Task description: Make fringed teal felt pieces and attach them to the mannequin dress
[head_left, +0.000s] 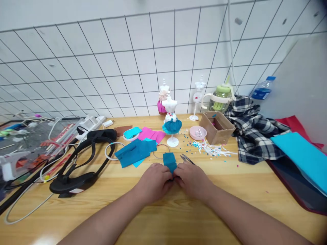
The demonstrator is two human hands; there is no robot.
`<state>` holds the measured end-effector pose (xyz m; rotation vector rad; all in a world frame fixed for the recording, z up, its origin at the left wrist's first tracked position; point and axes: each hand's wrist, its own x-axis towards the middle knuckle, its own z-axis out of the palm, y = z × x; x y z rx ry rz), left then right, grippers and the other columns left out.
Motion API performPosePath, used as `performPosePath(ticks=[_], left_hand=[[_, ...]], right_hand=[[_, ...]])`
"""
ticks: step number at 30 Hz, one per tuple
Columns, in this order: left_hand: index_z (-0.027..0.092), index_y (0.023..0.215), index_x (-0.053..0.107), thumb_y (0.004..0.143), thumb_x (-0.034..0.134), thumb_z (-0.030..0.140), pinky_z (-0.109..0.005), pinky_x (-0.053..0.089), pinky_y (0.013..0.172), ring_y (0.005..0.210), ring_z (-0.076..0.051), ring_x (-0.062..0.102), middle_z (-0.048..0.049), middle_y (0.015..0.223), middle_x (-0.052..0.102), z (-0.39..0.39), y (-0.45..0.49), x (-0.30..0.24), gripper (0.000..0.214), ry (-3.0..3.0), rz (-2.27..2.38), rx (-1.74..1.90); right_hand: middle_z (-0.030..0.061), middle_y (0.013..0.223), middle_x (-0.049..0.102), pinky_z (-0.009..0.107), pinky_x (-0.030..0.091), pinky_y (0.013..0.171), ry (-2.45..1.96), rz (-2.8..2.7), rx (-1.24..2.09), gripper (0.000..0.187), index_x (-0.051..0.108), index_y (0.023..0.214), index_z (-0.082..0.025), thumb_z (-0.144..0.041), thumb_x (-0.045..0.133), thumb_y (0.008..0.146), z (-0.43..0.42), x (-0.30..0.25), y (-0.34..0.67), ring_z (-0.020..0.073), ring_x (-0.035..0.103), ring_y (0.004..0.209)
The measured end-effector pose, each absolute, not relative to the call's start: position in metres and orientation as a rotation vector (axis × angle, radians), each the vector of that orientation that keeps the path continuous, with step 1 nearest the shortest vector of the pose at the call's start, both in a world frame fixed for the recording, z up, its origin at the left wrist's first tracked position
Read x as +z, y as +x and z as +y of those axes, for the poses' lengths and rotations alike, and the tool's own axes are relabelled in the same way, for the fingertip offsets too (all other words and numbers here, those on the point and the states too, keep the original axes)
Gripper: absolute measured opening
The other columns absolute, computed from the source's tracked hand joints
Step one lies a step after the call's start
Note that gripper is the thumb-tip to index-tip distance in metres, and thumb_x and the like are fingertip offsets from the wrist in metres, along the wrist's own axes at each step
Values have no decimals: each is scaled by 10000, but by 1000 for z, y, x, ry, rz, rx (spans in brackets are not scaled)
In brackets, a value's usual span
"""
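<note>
My left hand (155, 182) and my right hand (192, 178) meet low over the table, fingers closed on a small dark teal crepe paper piece (169, 160). Its upper part sticks out beyond my fingertips; the lower edge is hidden by them. Just past my right hand lies a pair of thread snips (187, 159), blades pointing left. Ahead stands a small white mannequin (170, 103) on a round base, wearing a gathered teal paper skirt (172, 126). Left of my hands, a larger dark teal sheet (135, 152) overlaps pink paper (152, 134) and light blue paper.
Behind are two more mannequins (198, 90), a pink dish (198, 132) of beads, a cardboard box (217, 127) and a green-lidded cup (221, 97). Paper scraps (214, 148) lie before the box. A black headset strap (84, 166) is left; plaid cloth (252, 126) and blue sheets (301, 156) are right.
</note>
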<state>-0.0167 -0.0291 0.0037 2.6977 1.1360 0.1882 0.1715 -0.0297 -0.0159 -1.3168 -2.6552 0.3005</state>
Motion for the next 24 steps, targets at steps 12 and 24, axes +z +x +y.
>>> performPosePath(ticks=[12, 24], left_hand=[[245, 966, 683, 899, 495, 234, -335, 468, 827, 901, -208, 636, -42, 918, 703, -28, -16, 1, 201, 2705, 1168, 164], [213, 881, 670, 920, 458, 222, -314, 466, 722, 828, -199, 624, -39, 846, 676, -28, -14, -3, 215, 2719, 1203, 202]], right_hand=[[17, 912, 652, 294, 433, 775, -1368, -2649, 346, 125, 645, 911, -221, -215, 521, 897, -27, -13, 173, 178, 588, 914], [17, 874, 653, 300, 447, 692, -1381, -2632, 225, 134, 632, 874, -218, -175, 507, 899, -29, -19, 171, 191, 613, 858]])
